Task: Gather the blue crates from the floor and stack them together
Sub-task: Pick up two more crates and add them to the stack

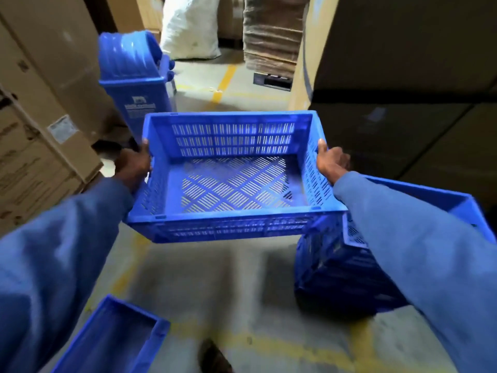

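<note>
I hold an empty blue slotted crate (pixel 231 184) level in the air above the floor. My left hand (pixel 133 164) grips its left rim and my right hand (pixel 332 160) grips its right rim. A stack of blue crates (pixel 347 267) stands on the floor at the right, below my right sleeve and partly hidden by it. Another blue crate (pixel 118 337) lies on the floor at the bottom left, cut off by the frame edge.
A blue plastic bin (pixel 134 76) stands behind the held crate at the left. Cardboard boxes (pixel 40 125) line the left side and dark boxes (pixel 403 90) the right. A white sack (pixel 191 28) and stacked cardboard (pixel 271 33) stand farther down the aisle. Yellow lines mark the concrete floor (pixel 209 286).
</note>
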A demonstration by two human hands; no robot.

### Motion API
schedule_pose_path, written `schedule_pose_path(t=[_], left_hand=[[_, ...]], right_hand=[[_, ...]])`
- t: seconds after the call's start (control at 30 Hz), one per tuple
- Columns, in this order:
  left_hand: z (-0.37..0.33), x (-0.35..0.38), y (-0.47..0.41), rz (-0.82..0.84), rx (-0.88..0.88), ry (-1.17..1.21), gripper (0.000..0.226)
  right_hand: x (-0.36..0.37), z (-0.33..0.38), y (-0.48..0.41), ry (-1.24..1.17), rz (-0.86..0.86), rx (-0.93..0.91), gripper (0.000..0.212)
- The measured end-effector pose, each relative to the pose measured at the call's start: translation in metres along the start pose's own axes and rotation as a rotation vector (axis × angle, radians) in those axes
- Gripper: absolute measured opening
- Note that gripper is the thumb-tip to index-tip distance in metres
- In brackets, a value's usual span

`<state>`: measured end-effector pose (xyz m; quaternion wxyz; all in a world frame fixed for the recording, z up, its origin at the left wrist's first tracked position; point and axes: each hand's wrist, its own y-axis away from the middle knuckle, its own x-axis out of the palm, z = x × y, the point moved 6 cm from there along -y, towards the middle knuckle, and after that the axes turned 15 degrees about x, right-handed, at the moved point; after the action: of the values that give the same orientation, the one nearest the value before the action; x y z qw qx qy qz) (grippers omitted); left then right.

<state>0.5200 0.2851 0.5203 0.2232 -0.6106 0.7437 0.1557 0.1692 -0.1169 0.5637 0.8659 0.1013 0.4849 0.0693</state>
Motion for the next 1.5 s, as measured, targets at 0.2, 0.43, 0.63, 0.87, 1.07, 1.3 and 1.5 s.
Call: schedule_pose_path(t=[0.2,0.43,0.63,0.87,1.07,1.3,1.5], left_hand=[[-0.089,0.069,0.073,0.064,0.085,-0.009,0.08],[-0.116,0.217,0.057,0.278,0.046,0.028,0.107],[-0.246,0.289,0.165,0.389,0.206,0.08,0.086],[-0.315,0.371,0.235,0.412,0.261,-0.023,0.091],[-0.317,0.425,0.261,0.364,0.177,0.005,0.089],[-0.3,0.459,0.257,0.295,0.095,-0.018,0.091],[-0.294,0.466,0.26,0.259,0.098,-0.064,0.086]], right_hand=[[-0.099,-0.096,-0.034,-0.05,-0.065,0.102,0.075],[-0.197,-0.21,-0.073,-0.093,-0.134,0.29,0.073],[-0.28,-0.297,-0.118,-0.147,-0.214,0.416,0.075],[-0.342,-0.36,-0.198,-0.129,-0.241,0.438,0.08],[-0.36,-0.37,-0.263,-0.122,-0.188,0.39,0.077],[-0.35,-0.369,-0.311,-0.078,-0.118,0.331,0.073],[-0.326,-0.369,-0.333,-0.058,-0.071,0.333,0.076]])
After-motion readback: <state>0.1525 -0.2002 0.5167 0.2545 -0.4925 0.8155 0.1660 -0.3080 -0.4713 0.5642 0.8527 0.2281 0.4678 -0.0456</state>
